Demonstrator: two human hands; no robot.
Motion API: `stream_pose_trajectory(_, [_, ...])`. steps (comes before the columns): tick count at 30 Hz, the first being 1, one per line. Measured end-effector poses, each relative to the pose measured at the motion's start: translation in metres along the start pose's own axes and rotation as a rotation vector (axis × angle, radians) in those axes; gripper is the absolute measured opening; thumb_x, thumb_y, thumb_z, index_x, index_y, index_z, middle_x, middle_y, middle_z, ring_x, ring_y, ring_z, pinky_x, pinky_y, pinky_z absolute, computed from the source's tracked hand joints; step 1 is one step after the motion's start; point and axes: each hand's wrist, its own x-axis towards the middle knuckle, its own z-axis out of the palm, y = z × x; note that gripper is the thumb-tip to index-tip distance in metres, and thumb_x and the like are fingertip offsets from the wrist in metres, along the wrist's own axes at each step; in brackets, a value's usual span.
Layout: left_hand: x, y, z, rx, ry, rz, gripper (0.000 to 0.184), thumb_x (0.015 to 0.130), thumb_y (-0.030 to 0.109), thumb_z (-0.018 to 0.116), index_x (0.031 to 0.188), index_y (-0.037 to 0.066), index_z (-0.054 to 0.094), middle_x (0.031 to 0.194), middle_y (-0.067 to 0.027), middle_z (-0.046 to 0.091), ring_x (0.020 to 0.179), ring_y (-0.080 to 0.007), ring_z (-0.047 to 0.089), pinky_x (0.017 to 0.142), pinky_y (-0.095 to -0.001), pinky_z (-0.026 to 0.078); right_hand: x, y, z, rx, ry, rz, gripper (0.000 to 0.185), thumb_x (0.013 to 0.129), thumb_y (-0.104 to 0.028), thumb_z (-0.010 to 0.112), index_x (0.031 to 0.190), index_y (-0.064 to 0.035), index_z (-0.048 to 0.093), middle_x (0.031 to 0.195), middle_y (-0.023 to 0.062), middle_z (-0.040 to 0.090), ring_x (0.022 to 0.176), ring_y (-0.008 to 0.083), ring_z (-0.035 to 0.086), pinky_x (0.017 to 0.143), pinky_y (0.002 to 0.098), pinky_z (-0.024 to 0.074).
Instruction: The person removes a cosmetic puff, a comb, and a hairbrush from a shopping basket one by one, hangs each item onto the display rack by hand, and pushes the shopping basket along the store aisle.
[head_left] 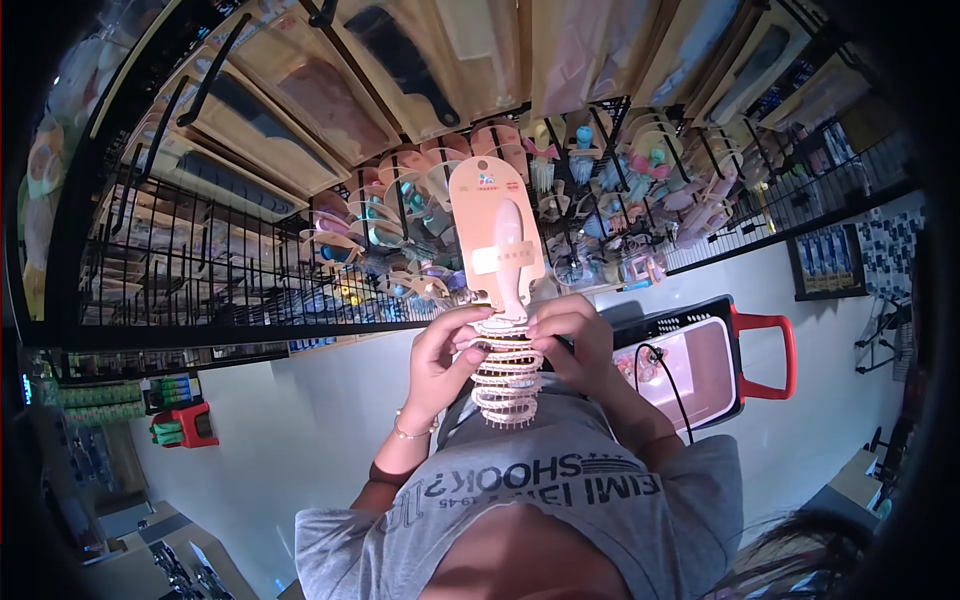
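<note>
A pale hair brush on a peach cardboard backing is held upright in front of my chest. Its wavy vented head with pins points down toward me, and its handle lies against the card under a paper band. My left hand pinches the brush head's edge near the card's lower end. My right hand grips the opposite edge at the same height, with thumb and fingers closed on it.
A black wire rack hung with packaged brushes and combs curves across the top. At right stands a black and white basket with a red handle and items inside. A red basket with green packs sits far left.
</note>
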Motion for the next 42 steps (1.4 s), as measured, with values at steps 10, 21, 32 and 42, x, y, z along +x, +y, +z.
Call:
stream_pose_trajectory(10, [-0.055,0.012,-0.021,-0.018,0.176,0.014,0.030,0.081,0.004,0.059,0.109,-0.003,0.052,0.113,-0.0135,0.053,0.101,-0.0172,0.053,0.086,-0.0286,0.043,-0.009,-0.016,0.039,0.104,-0.155,-0.032,0.013,0.073,-0.002,0.061,0.085,-0.0043,0.056,0.083,0.0086,0.059,0.077,0.0211,0.058,0.066,0.0298,0.0465])
stream_pose_trajectory(21, [-0.187,0.034,-0.060,-0.057,0.570,0.104,0.030,0.084,0.009,0.057,0.110,-0.003,0.049,0.115,-0.0145,0.052,0.105,-0.0194,0.052,0.089,-0.0307,0.043,-0.017,-0.081,0.123,0.112,-0.418,-0.079,0.018,0.069,-0.002,0.066,0.086,-0.0036,0.061,0.086,0.0085,0.059,0.076,0.0210,0.059,0.066,0.0298,0.0473])
stream_pose_trajectory(32, [-0.280,0.028,-0.091,-0.136,0.648,0.078,0.028,0.085,-0.002,0.049,0.113,-0.004,0.046,0.115,-0.0151,0.052,0.103,-0.0197,0.053,0.087,-0.0306,0.044,-0.074,-0.132,0.185,-0.148,-0.777,-0.002,0.028,0.072,0.001,0.062,0.098,-0.0033,0.056,0.091,0.0114,0.060,0.084,0.0274,0.059,0.073,0.0338,0.0463])
stream_pose_trajectory(42, [-0.281,0.007,-0.117,-0.159,0.489,0.145,0.030,0.089,0.016,0.051,0.114,0.001,0.048,0.108,-0.0126,0.057,0.085,-0.0148,0.060,0.070,-0.0239,0.048,-0.110,-0.163,0.186,-0.343,-0.806,0.161,0.022,0.081,-0.017,0.056,0.099,-0.0047,0.054,0.089,0.0120,0.058,0.081,0.0313,0.056,0.074,0.0371,0.0424])
